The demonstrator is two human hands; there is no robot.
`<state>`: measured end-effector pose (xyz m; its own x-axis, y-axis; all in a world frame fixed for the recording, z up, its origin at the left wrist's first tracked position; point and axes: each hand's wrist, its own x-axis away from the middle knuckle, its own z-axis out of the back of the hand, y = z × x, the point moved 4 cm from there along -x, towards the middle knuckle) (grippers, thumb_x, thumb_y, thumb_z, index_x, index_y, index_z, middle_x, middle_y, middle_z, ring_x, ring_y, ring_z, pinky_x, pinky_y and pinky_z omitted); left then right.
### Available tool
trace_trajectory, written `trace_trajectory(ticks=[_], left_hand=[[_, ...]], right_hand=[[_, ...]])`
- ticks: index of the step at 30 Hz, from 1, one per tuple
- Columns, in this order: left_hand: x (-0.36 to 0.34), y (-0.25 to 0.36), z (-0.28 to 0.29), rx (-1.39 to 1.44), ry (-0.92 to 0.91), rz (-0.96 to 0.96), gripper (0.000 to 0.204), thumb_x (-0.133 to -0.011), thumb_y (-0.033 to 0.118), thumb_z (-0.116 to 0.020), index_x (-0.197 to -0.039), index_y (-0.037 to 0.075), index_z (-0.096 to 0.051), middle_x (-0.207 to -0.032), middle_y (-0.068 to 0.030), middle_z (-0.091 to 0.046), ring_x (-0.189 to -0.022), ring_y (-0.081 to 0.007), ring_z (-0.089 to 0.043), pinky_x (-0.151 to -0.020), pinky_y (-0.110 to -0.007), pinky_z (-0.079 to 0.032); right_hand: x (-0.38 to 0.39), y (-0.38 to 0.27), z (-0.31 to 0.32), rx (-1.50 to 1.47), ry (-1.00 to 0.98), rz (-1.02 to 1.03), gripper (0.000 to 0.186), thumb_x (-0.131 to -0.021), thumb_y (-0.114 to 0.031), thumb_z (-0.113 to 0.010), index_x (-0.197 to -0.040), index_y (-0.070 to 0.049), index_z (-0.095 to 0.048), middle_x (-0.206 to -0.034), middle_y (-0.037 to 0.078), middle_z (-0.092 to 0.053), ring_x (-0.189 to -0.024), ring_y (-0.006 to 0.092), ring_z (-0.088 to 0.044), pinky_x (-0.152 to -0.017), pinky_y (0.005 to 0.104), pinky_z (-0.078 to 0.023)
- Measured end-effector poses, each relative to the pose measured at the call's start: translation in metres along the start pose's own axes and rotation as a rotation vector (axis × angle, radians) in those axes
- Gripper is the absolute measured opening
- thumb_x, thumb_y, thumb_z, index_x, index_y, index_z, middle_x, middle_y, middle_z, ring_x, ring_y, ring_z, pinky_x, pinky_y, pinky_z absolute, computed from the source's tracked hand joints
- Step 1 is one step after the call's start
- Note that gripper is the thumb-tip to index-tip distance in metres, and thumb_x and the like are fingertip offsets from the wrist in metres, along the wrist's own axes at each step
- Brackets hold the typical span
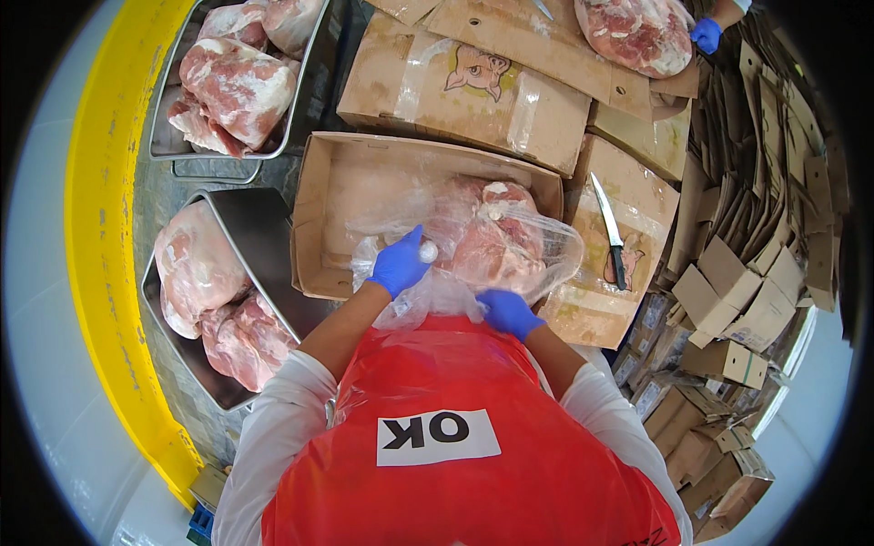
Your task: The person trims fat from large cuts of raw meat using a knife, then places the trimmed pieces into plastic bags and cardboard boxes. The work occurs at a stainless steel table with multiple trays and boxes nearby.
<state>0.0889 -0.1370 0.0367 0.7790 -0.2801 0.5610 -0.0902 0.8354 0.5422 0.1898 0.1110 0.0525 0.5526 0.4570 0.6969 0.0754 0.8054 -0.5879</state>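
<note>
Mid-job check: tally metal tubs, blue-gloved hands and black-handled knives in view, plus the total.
Metal tubs: 2 (upper tub, lower tub)
Blue-gloved hands: 3 (left hand, right hand, co-worker's hand)
Black-handled knife: 1
Total: 6

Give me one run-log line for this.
left hand: gripping clear plastic | right hand: touching clear plastic | raw meat cut: plastic-draped, in open cardboard box | knife: on taped box

Left hand (401, 262) grips clear plastic (439, 296); right hand (508, 313) seemingly too.
</note>
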Motion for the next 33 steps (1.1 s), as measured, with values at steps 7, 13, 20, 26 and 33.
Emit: trace_trajectory(ticks=[7,13,20,26,33], left_hand=[[0.011,0.023,0.008,-0.155,0.034,0.017,0.069,-0.085,0.055,-0.07,-0.129,0.003,-0.058,-0.124,-0.0246,-0.065,-0.105,-0.039,-0.067,-0.083,-0.05,-0.056],[-0.018,0.066,-0.006,-0.226,-0.147,0.03,0.05,-0.084,0.053,-0.069,-0.095,0.005,-0.071,-0.103,-0.0201,-0.072,-0.092,-0.039,-0.07,-0.079,-0.051,-0.055],[-0.033,0.042,-0.03,-0.061,0.107,-0.082,0.032,-0.084,0.035,-0.069,-0.096,0.006,-0.073,-0.096,-0.0218,-0.072,-0.091,-0.0404,-0.07,-0.078,-0.051,-0.055],[-0.015,-0.018,0.036,-0.034,0.236,-0.002,0.03,-0.082,0.03,-0.071,-0.098,0.004,-0.07,-0.097,-0.0235,-0.07,-0.09,-0.0423,-0.068,-0.08,-0.051,-0.054],[0.032,-0.012,0.025,0.03,0.349,-0.059,0.036,-0.082,0.029,-0.077,-0.107,0.004,-0.069,-0.102,-0.023,-0.071,-0.093,-0.0415,-0.068,-0.08,-0.048,-0.055]], right_hand=[[0.023,0.03,-0.008,-0.696,0.146,-0.036,0.052,-0.085,-0.032,-0.075,-0.131,-0.01,-0.064,-0.12,0.018,-0.069,-0.107,0.0342,-0.068,-0.096,0.0432,-0.052],[-0.027,0.034,0.065,-0.195,0.759,-0.158,0.054,-0.082,-0.028,-0.079,-0.128,-0.006,-0.062,-0.12,0.018,-0.064,-0.109,0.035,-0.063,-0.093,0.0418,-0.052],[-0.067,0.043,0.064,0.042,0.736,-0.143,0.045,-0.081,-0.027,-0.075,-0.119,-0.007,-0.063,-0.115,0.02,-0.062,-0.105,0.0388,-0.062,-0.09,0.0472,-0.052],[-0.07,0.07,0.07,-0.046,0.603,-0.166,0.033,-0.082,-0.026,-0.074,-0.105,-0.005,-0.064,-0.103,0.02,-0.064,-0.1,0.0375,-0.064,-0.088,0.0477,-0.053],[-0.066,0.069,0.052,-0.118,0.856,-0.108,0.017,-0.085,-0.021,-0.068,-0.093,-0.008,-0.062,-0.101,0.018,-0.066,-0.091,0.0397,-0.065,-0.079,0.051,-0.052]])
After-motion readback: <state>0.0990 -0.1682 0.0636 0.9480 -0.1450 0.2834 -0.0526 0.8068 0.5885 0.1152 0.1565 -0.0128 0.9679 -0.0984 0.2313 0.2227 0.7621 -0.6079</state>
